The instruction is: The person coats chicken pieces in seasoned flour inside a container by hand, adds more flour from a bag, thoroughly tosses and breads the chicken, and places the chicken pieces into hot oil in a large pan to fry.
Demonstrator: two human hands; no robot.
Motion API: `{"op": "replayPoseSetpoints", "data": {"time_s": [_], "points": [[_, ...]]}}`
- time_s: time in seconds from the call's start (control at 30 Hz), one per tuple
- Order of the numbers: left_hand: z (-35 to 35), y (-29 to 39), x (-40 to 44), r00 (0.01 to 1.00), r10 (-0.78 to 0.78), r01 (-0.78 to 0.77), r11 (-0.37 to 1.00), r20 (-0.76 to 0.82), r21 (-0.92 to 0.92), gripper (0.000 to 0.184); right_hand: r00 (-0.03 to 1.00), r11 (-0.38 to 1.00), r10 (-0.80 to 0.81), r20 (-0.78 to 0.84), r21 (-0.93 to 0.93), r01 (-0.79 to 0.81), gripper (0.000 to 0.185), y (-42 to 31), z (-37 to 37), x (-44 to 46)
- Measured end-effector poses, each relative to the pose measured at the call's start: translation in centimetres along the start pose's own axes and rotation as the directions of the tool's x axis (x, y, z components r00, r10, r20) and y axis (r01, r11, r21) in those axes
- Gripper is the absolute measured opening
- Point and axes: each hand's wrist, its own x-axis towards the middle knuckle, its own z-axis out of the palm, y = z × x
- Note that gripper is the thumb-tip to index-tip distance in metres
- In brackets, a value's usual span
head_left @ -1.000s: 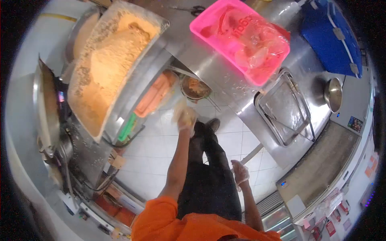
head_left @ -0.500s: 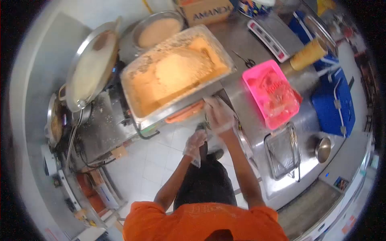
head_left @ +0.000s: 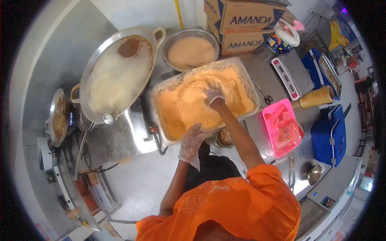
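A large metal tray holds pale orange flour, heaped toward the back and scraped lower at the front left. My right hand, in a clear plastic glove, reaches over the front rim and touches the flour near the middle. Its fingers look spread and dusted, the tips partly lost in the powder. Also gloved, my left hand is at the tray's front edge with fingers extended and nothing in it. I cannot tell whether it touches the rim. Behind the tray stands a metal bowl of beige batter.
A wide wok of foaming oil steams at left, with a smaller pan beyond. To the right are a pink basket with a red plastic bag, scissors, a scale and a blue box. Cardboard boxes stand behind.
My right hand has gone from below the tray's front edge up into the flour. My left hand has risen to the front edge. The view has shifted, showing more of the boxes.
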Motion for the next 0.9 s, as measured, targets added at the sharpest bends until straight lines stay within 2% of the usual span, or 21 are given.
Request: {"op": "replayPoseSetpoints", "data": {"time_s": [0.03,0.1,0.13,0.2,0.23,0.3,0.33,0.37,0.4,0.43,0.47,0.53,0.6,0.63,0.67,0.73,0.8,0.9], "points": [[-1.0,0.7,1.4,0.999,0.038,-0.038,0.999,-0.006,-0.005,0.058,0.994,0.992,0.111,-0.011,0.067,-0.110,0.062,-1.0,-0.3,-0.2],[-2.6,0.2,4.4,0.996,0.068,-0.068,0.998,-0.050,-0.006,0.058,0.998,0.997,0.053,-0.038,-0.051,-0.055,0.062,-0.8,2.2,0.5],[-2.9,0.6,6.0,0.994,0.067,-0.068,0.998,-0.090,-0.004,0.058,0.987,1.000,-0.014,-0.159,-0.018,0.012,0.062,0.3,3.1,0.3],[-3.6,2.3,8.9,0.987,0.119,-0.065,0.909,-0.108,0.412,0.061,0.905,0.987,-0.144,-0.400,0.014,0.163,0.062,3.2,3.9,-0.1],[-4.8,1.2,11.3,0.977,0.141,-0.026,0.820,-0.158,0.572,0.063,0.938,0.978,0.043,-0.344,0.206,0.031,0.058,4.0,1.3,-1.2],[-7.4,-2.9,15.7,0.950,0.190,0.100,0.566,-0.248,0.819,0.072,0.806,0.997,0.052,-0.590,-0.011,-0.072,0.054,9.7,4.1,1.8],[-7.8,-2.7,17.8,0.990,-0.049,0.143,0.358,-0.135,0.923,0.078,0.906,0.969,0.232,-0.355,0.170,-0.181,0.054,12.6,3.7,2.7],[-8.0,-2.4,20.2,0.950,-0.306,0.112,0.135,-0.066,0.985,0.084,0.928,0.928,0.323,-0.183,0.253,-0.273,0.054,13.7,3.3,2.9],[-8.8,-3.6,21.1,0.936,-0.351,0.038,0.048,-0.019,0.998,0.088,0.915,0.874,0.402,-0.004,0.298,-0.383,0.054,14.8,2.9,3.2],[-9.5,-4.8,21.9,0.919,-0.394,-0.045,-0.032,0.028,0.998,0.092,0.901,0.858,0.428,0.070,0.283,-0.429,0.053,15.1,2.0,3.9],[-11.1,-8.6,22.2,0.970,-0.214,-0.119,-0.007,0.115,0.993,0.094,0.878,0.836,0.460,0.134,0.267,-0.479,0.053,15.2,0.9,4.0],[-11.3,-9.7,21.7,0.974,-0.150,-0.125,0.256,0.168,0.959,0.095,0.868,0.826,0.451,0.207,0.272,-0.493,0.053,16.2,1.7,3.4],[-11.1,-9.8,21.9,0.930,-0.341,0.137,0.674,0.141,0.726,0.095,0.869,0.823,0.421,0.261,0.293,-0.487,0.054,16.6,3.4,2.9],[-11.0,-10.4,22.2,0.906,-0.409,0.298,0.802,0.112,0.518,0.094,0.872,0.824,0.400,0.280,0.307,-0.477,0.054,16.6,3.9,2.8],[-9.8,-11.3,22.8,0.887,-0.459,0.437,0.868,0.045,0.234,0.092,0.879,0.825,0.373,0.298,0.327,-0.461,0.054,16.4,4.5,2.9],[-8.0,-10.6,22.6,0.873,-0.485,0.478,0.871,0.046,0.117,0.079,0.893,0.834,0.293,0.341,0.366,-0.414,0.055,15.5,5.7,2.9],[-5.4,-4.5,21.9,0.880,-0.441,0.312,0.815,0.174,0.488,0.066,0.901,0.842,0.199,0.385,0.404,-0.358,0.055,14.3,6.3,3.5],[-6.8,-4.8,21.8,0.885,-0.433,0.243,0.744,0.172,0.623,0.063,0.901,0.840,0.037,0.432,0.476,-0.262,0.056,11.7,5.7,4.3]]}}
